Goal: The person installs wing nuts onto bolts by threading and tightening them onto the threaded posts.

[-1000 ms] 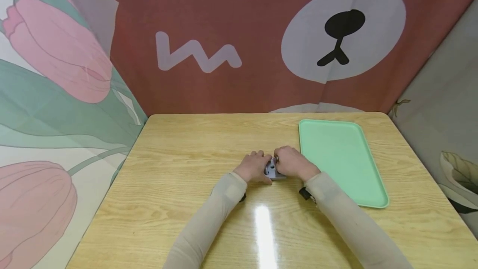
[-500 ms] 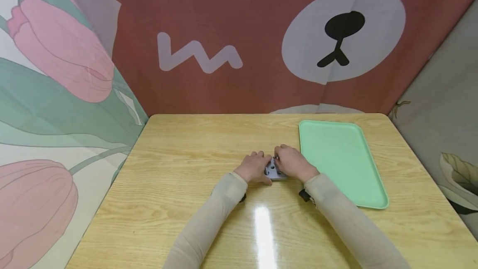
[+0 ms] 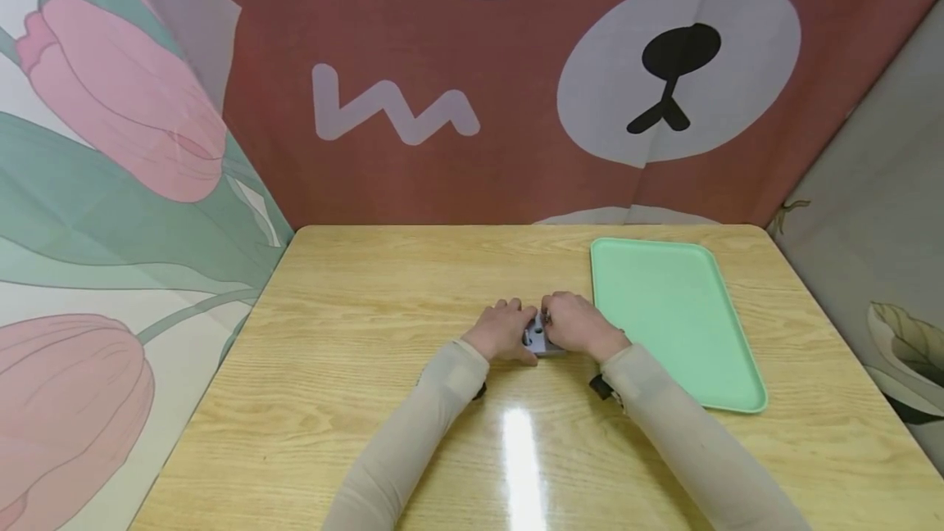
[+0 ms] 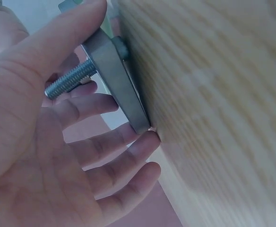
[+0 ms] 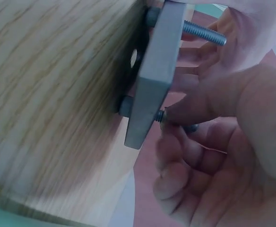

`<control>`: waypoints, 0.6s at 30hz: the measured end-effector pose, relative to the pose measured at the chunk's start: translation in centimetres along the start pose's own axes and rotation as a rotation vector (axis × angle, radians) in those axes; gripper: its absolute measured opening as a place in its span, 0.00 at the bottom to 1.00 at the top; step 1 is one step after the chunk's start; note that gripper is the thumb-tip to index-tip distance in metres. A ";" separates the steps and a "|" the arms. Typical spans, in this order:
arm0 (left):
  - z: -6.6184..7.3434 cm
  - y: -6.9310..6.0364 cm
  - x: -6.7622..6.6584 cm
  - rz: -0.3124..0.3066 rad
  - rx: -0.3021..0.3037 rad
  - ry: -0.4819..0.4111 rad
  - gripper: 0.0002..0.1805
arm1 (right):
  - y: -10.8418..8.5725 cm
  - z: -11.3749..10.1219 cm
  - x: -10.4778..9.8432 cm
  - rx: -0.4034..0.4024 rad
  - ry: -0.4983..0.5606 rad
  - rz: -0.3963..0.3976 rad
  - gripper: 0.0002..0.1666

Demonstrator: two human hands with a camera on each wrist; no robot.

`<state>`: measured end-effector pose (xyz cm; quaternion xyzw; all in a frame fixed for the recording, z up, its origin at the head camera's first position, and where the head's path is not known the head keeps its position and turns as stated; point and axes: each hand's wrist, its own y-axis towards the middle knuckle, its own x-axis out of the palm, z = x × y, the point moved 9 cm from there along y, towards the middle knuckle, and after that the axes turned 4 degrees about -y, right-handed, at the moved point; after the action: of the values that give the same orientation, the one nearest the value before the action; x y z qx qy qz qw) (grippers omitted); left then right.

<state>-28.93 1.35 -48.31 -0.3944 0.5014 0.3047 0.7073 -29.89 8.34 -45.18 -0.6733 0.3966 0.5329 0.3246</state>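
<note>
Over on the worktop (image 3: pixel 369 293), left of the green tray (image 3: pixel 674 318), sits a metal plate (image 5: pixel 154 78). The left hand (image 3: pixel 505 330) holds it by its edges; the right hand's (image 3: pixel 578 324) narrow grip pinches a threaded bolt (image 5: pixel 125 106) through it.

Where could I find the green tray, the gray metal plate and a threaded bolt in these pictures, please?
Green tray (image 3: pixel 674 318): head view, bare floor.
Gray metal plate (image 5: pixel 163 47): right wrist view, side edge.
Threaded bolt (image 4: pixel 73 78): left wrist view, exposed shank.
</note>
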 end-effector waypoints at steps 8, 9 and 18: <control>0.0 0.1 0.0 0.004 0.004 0.003 0.42 | 0.2 0.4 0.0 0.030 -0.018 0.008 0.06; 0.0 0.1 0.0 0.005 0.004 0.004 0.42 | 0.2 0.4 -0.1 0.035 -0.028 0.013 0.07; 0.0 0.1 -0.1 -0.002 -0.001 0.009 0.43 | 0.1 0.5 0.0 0.030 -0.022 0.036 0.09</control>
<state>-29.01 1.38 -48.27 -0.3965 0.5039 0.3022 0.7053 -30.23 8.69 -45.33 -0.6553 0.4128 0.5400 0.3294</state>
